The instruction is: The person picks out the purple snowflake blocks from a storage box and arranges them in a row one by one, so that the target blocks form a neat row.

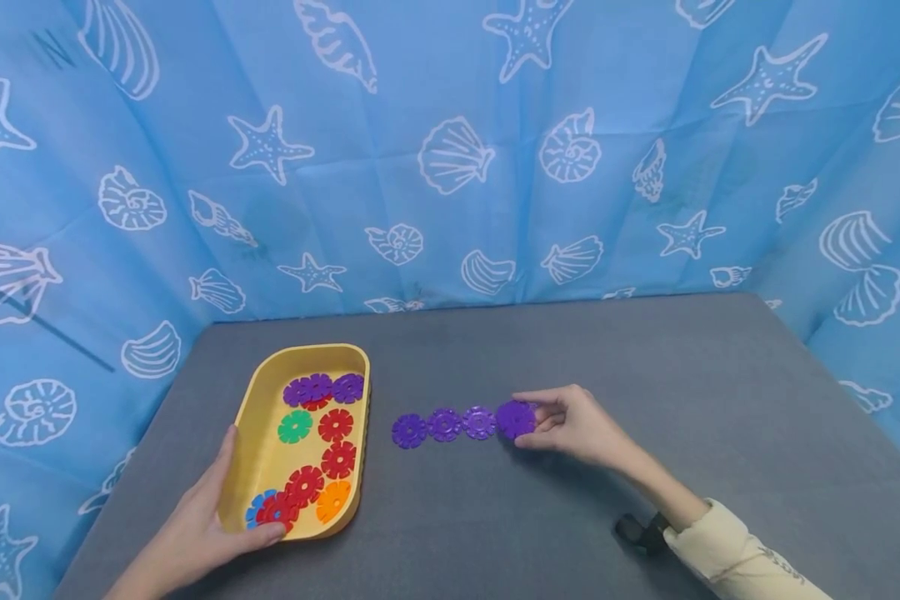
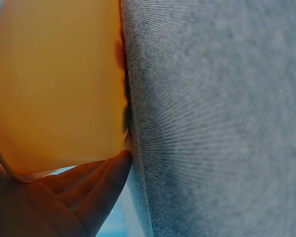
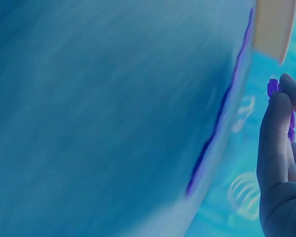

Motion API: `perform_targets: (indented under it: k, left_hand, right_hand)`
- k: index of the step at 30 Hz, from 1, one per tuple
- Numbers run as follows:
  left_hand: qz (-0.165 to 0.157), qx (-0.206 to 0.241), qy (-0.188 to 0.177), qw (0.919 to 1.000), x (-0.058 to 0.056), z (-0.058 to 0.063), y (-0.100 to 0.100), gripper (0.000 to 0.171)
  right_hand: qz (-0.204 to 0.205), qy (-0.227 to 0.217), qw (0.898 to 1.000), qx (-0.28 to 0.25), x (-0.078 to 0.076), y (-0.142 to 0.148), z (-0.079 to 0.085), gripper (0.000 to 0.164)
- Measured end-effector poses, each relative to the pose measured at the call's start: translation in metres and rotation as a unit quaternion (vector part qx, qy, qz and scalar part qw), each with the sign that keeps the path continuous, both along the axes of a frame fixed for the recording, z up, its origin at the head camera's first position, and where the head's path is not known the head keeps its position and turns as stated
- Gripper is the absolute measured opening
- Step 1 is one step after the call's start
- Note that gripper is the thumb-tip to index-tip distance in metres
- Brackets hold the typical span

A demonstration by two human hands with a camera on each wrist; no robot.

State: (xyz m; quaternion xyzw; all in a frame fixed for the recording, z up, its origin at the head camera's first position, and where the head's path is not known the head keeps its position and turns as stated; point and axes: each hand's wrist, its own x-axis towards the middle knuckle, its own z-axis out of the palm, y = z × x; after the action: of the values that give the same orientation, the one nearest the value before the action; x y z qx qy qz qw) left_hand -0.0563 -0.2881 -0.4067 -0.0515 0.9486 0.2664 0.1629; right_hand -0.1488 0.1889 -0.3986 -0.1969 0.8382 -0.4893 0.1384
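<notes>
My right hand (image 1: 573,423) pinches a purple notched plastic building disc (image 1: 515,419) between thumb and fingers. In the right wrist view this disc (image 3: 273,88) is held above the tabletop. Left of it, three more purple discs (image 1: 445,425) lie flat in a row on the table. A yellow plastic tray (image 1: 258,442) stands on the left, with red, purple, green, orange and blue discs inside. My left hand (image 1: 195,521) holds its near left corner, thumb over the front rim and fingers along the outer side. The left wrist view shows these fingers (image 2: 101,192) against the tray wall.
A grey cloth-covered table (image 1: 682,375) lies under everything. Behind it and along both sides hangs a blue curtain (image 1: 390,167) with white shells and starfish. A black device (image 1: 637,533) sits at my right wrist by the cream sleeve (image 1: 720,542).
</notes>
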Motion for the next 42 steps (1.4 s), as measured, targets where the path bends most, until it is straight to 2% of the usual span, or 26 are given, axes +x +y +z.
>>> perform_targets:
  k: [6, 11, 17, 24, 33, 42]
  left_hand:
    - [0.005, 0.001, -0.007, 1.0000, 0.001, 0.000, 0.001, 0.143]
    - [0.005, 0.002, -0.003, 1.0000, 0.001, 0.000, 0.001, 0.144]
    - [0.001, 0.003, 0.001, 1.0000, 0.000, -0.001, 0.001, 0.141]
    - [0.002, 0.002, -0.006, 1.0000, 0.000, -0.001, 0.001, 0.141]
    - [0.005, 0.004, 0.000, 1.0000, 0.002, -0.001, 0.001, 0.143]
    - [0.005, 0.009, 0.003, 0.9999, 0.001, -0.001, 0.000, 0.142]
  right_hand:
    - [-0.028, 0.007, 0.999, 0.043, -0.005, 0.033, -0.004, 0.060]
    - [-0.045, -0.006, 0.997, 0.056, -0.007, 0.047, -0.007, 0.062]
    - [-0.048, -0.011, 0.997, 0.061, -0.012, 0.053, -0.006, 0.065]
    - [-0.082, -0.018, 0.993, 0.080, -0.012, 0.065, -0.002, 0.066]
    - [-0.085, -0.011, 0.984, 0.153, -0.012, 0.071, -0.002, 0.064]
    - [-0.095, -0.036, 0.973, 0.207, -0.010, 0.067, -0.001, 0.066]
